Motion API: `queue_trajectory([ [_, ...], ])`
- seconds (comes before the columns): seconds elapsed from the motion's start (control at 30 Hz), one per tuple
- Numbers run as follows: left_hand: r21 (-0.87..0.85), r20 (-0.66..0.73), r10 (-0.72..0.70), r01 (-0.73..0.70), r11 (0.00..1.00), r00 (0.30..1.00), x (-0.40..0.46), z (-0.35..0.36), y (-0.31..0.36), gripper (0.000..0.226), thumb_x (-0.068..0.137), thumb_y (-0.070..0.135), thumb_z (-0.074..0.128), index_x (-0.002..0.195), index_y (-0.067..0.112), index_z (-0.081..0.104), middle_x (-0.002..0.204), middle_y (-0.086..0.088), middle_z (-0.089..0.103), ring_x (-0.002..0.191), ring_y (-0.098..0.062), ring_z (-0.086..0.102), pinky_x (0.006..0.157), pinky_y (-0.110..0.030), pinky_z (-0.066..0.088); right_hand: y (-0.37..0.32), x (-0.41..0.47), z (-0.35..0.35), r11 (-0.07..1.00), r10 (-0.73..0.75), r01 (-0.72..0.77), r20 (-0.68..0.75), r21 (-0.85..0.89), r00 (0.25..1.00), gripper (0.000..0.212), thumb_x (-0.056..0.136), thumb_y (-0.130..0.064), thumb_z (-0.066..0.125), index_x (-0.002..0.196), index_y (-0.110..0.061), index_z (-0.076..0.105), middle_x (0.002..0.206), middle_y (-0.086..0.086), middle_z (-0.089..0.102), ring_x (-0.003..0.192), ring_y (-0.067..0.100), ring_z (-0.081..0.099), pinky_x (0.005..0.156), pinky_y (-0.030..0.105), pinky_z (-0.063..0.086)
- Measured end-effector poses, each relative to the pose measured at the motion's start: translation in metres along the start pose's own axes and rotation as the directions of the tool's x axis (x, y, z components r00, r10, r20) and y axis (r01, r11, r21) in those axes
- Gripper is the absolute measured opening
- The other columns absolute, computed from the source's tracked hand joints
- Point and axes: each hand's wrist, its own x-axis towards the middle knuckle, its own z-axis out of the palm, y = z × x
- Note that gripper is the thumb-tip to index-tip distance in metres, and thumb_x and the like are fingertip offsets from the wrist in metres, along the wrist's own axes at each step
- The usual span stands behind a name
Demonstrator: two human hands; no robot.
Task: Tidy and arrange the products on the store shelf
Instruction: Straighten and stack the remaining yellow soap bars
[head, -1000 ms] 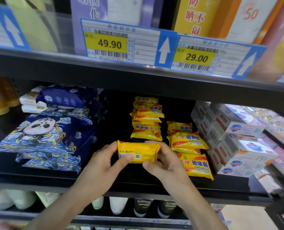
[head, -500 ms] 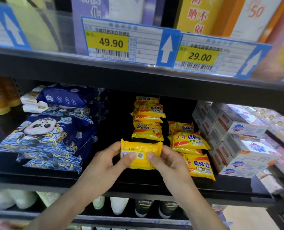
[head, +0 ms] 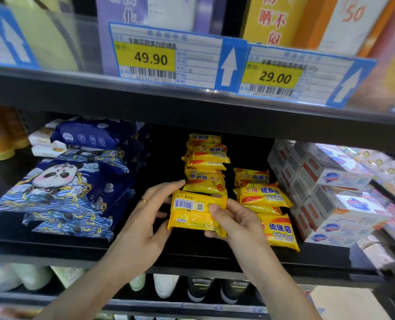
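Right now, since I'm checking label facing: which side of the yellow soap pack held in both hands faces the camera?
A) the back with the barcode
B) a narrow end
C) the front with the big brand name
A: the soap pack shows a barcode and small code square toward the camera.

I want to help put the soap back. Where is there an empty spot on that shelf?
Bare black shelf shows between the blue panda packs and the left stack of yellow soaps. There is also a strip along the front edge. The right side is crowded: soaps touch the white boxes. Both hands hold one soap.
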Motion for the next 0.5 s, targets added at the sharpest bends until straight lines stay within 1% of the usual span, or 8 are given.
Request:
queue_trajectory([
  [0.07, 0.013, -0.007, 0.022, -0.022, 1.0, 1.0, 0.0008, 0.0008, -0.0001, 0.086, 0.089, -0.006, 0.074, 0.149, 0.049, 0.045, 0.154, 0.021, 0.039, 0.144, -0.01, 0.041, 0.105, -0.032, 0.046, 0.0002, 0.0006, 0.0, 1.0, 0.01, -0.01, -0.015, 0.022, 1.0, 0.025, 0.097, -0.026, 0.066, 0.121, -0.016, 0.069, 0.102, 0.007, 0.079, 0.092, 0.019, 0.077, 0.068, 0.027, 0.062],
  [0.13, 0.017, -0.017, 0.028, -0.028, 0.999, 0.999, 0.0011, 0.0009, -0.0012, 0.08, 0.087, -0.002, 0.078, 0.144, 0.049, 0.052, 0.157, 0.019, 0.037, 0.147, -0.011, 0.038, 0.108, -0.036, 0.044, 0.0005, 0.0013, 0.0001, 0.999, 0.021, -0.02, -0.029, 0.029, 0.999, 0.03, 0.095, -0.027, 0.069, 0.122, -0.016, 0.068, 0.095, 0.009, 0.078, 0.078, 0.02, 0.076, 0.067, 0.029, 0.064],
  [0.17, 0.021, -0.023, 0.027, -0.027, 0.999, 0.999, 0.0012, 0.0008, -0.0017, 0.076, 0.087, 0.001, 0.079, 0.14, 0.05, 0.055, 0.157, 0.019, 0.038, 0.147, -0.012, 0.038, 0.11, -0.039, 0.043, 0.0005, 0.0019, 0.0003, 0.999, 0.026, -0.026, -0.032, 0.027, 0.999, 0.033, 0.094, -0.028, 0.07, 0.124, -0.016, 0.066, 0.092, 0.009, 0.078, 0.074, 0.02, 0.075, 0.066, 0.03, 0.064],
  [0.23, 0.044, -0.035, 0.03, -0.028, 0.999, 0.999, 0.0014, 0.0007, -0.0018, 0.066, 0.088, 0.008, 0.08, 0.132, 0.052, 0.059, 0.154, 0.021, 0.043, 0.145, -0.014, 0.04, 0.112, -0.046, 0.042, 0.0005, 0.0028, 0.0002, 0.999, 0.037, -0.036, -0.036, 0.027, 0.999, 0.042, 0.089, -0.033, 0.072, 0.127, -0.018, 0.064, 0.09, 0.009, 0.078, 0.072, 0.021, 0.075, 0.066, 0.031, 0.065],
  [0.27, 0.055, -0.042, 0.035, -0.032, 0.998, 0.999, 0.0013, 0.0009, -0.0016, 0.059, 0.089, 0.014, 0.079, 0.129, 0.053, 0.06, 0.152, 0.021, 0.045, 0.143, -0.016, 0.042, 0.112, -0.047, 0.042, 0.0002, 0.003, 0.0005, 0.999, 0.041, -0.04, -0.04, 0.03, 0.998, 0.047, 0.085, -0.036, 0.073, 0.128, -0.019, 0.063, 0.09, 0.01, 0.078, 0.072, 0.022, 0.076, 0.066, 0.032, 0.065],
  [0.33, 0.065, -0.052, 0.039, -0.036, 0.997, 0.998, 0.0012, 0.0008, -0.0007, 0.044, 0.09, 0.032, 0.074, 0.126, 0.053, 0.061, 0.148, 0.02, 0.049, 0.14, -0.017, 0.044, 0.109, -0.043, 0.042, -0.0004, 0.0023, 0.0014, 0.999, 0.042, -0.04, -0.056, 0.037, 0.998, 0.054, 0.081, -0.041, 0.075, 0.13, -0.023, 0.06, 0.091, 0.014, 0.077, 0.072, 0.025, 0.076, 0.065, 0.032, 0.064],
  [0.4, 0.065, -0.052, 0.037, -0.033, 0.997, 0.998, 0.0012, 0.0007, 0.0014, 0.038, 0.089, 0.043, 0.067, 0.126, 0.053, 0.062, 0.145, 0.021, 0.052, 0.138, -0.018, 0.045, 0.106, -0.036, 0.04, -0.0007, 0.0012, 0.0023, 0.999, 0.03, -0.027, -0.065, 0.045, 0.997, 0.057, 0.08, -0.044, 0.075, 0.132, -0.029, 0.058, 0.092, 0.014, 0.076, 0.069, 0.025, 0.075, 0.063, 0.032, 0.063],
  [0.5, 0.036, -0.057, 0.027, -0.025, 0.999, 0.998, 0.0016, 0.0011, 0.0024, 0.036, 0.09, 0.046, 0.065, 0.125, 0.052, 0.062, 0.14, 0.021, 0.057, 0.135, -0.018, 0.047, 0.103, -0.029, 0.037, -0.0016, -0.0017, 0.0037, 1.0, -0.002, 0.003, -0.056, 0.011, 0.998, 0.058, 0.078, -0.053, 0.071, 0.133, -0.037, 0.057, 0.083, -0.001, 0.074, 0.059, 0.02, 0.066, 0.051, 0.029, 0.056],
])
